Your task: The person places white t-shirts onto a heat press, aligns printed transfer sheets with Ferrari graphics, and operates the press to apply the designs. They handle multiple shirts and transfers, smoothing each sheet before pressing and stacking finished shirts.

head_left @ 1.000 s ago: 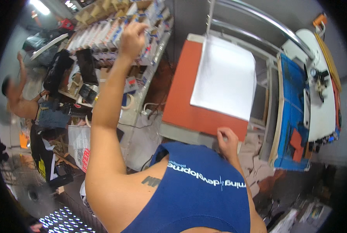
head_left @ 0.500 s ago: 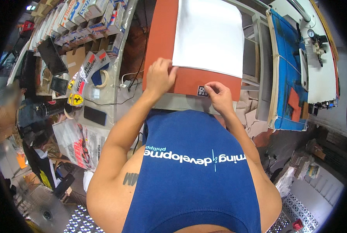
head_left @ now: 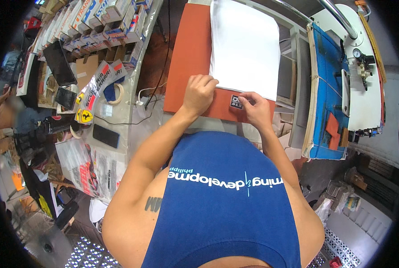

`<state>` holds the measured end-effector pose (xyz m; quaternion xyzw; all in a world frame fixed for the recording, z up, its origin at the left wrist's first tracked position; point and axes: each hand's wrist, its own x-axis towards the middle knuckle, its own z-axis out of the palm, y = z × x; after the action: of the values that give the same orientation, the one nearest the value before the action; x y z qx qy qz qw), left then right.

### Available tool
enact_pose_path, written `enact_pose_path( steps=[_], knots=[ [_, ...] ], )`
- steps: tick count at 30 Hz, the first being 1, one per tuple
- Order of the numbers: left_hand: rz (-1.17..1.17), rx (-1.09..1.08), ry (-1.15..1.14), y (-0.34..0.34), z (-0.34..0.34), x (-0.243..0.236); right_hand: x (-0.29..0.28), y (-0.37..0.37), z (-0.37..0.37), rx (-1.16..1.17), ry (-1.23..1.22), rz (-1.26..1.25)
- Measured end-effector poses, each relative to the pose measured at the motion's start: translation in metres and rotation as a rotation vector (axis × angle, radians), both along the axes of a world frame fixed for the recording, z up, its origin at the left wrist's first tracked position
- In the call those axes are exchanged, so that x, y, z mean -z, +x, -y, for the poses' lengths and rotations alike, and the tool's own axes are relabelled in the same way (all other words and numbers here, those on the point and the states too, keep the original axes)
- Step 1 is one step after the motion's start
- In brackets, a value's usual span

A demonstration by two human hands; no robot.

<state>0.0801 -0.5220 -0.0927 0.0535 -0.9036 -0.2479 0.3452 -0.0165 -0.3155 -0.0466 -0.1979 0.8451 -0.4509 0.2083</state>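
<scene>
Both hands work over the red pad (head_left: 188, 53) in the head view. The left hand (head_left: 199, 94) is loosely curled, its fingertips at the near left corner of the white sheet (head_left: 244, 49); whether they grip it, I cannot tell. The right hand (head_left: 259, 108) is partly closed, thumb and fingertips at the right edge of a black label (head_left: 235, 103), grip unclear. Label and sheet lie on the pad, the label just beside the sheet's near edge. A phone (head_left: 106, 136) lies off left.
</scene>
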Motion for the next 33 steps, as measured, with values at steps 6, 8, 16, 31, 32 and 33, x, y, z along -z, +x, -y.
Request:
enact_pose_path(
  steps=[6,8,16,31,32,33],
  knots=[
    [0.282,-0.191,0.205,0.02,0.027,-0.005,-0.001,-0.036,0.065,0.004,-0.107,0.085],
    [0.276,-0.14,0.091,0.024,0.037,-0.006,0.007,-0.047,0.073,0.022,-0.097,-0.023],
    [0.305,-0.144,0.198,0.018,0.041,-0.012,0.054,-0.095,-0.104,0.718,0.518,-0.061],
    [0.534,-0.268,0.189,-0.001,0.04,-0.01,0.118,-0.093,-0.139,0.751,-0.832,0.747],
    [0.545,-0.262,0.151,-0.001,0.041,-0.011,0.12,-0.093,-0.141,0.74,-0.777,0.737],
    [0.549,-0.26,0.102,-0.001,0.042,-0.011,0.12,-0.092,-0.139,0.768,-0.741,0.696]
  ],
)
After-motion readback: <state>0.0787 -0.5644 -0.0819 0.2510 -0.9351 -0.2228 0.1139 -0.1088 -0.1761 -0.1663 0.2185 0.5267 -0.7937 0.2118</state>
